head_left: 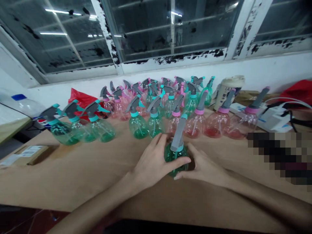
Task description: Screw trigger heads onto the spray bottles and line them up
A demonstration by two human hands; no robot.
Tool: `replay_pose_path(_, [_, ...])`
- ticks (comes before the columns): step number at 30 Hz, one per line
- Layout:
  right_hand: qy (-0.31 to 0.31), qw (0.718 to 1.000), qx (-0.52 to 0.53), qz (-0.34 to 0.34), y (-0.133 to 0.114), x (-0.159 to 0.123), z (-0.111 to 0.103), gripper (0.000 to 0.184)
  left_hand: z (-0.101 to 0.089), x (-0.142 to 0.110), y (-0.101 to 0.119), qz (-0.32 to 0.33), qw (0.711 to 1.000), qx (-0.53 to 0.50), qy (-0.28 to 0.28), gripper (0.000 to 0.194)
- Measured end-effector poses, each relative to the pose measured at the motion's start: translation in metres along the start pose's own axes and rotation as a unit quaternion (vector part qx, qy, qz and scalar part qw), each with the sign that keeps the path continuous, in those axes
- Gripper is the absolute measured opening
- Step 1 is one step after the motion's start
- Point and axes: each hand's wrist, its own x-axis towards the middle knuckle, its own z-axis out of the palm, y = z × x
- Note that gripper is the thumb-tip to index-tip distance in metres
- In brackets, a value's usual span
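Observation:
A green spray bottle (177,138) with a grey and turquoise spray head stands upright in front of me, its round body partly covered by my fingers. From the left, my left hand (154,162) wraps around it, thumb across the front and fingers behind. My right hand (207,165) curls around its right side, thumb low at the front; its other fingertips are partly hidden behind the bottle. Just beyond stand a green spray bottle (156,126) and a pink spray bottle (195,125), part of a row of several.
More spray bottles (170,104) crowd the back by the wall. Several green bottles (104,130) stand at the left, near a cardboard box (31,156). A coffee cup (227,89) and a white charger with cables (276,117) are at the right. Windows (170,29) rise behind the table (97,182).

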Motion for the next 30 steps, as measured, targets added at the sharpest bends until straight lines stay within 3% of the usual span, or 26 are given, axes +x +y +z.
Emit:
replay_pose_path(7, [0.017,0.998,0.006,-0.054,0.002,0.004,0.002,0.08,-0.001,0.027,0.003,0.052,0.986,-0.154,-0.037,0.066])
replay_pose_path(14, [0.055,0.989,0.013,-0.14,0.007,0.018,0.009,0.101,0.018,0.046,0.001,0.089,0.952,-0.291,-0.031,0.028])
replay_pose_path(19, [0.065,0.988,0.014,-0.136,0.01,0.024,0.013,0.105,0.025,0.048,-0.009,0.076,0.958,-0.275,-0.015,0.03])
replay_pose_path(26, [0.02,0.975,-0.103,-0.194,0.021,0.025,0.001,0.095,0.011,0.054,-0.018,0.102,0.966,-0.238,-0.008,0.03])
replay_pose_path(30, [-0.001,0.967,-0.161,-0.2,0.045,0.018,-0.007,0.066,0.002,0.054,-0.031,0.099,0.977,-0.19,0.012,0.032])
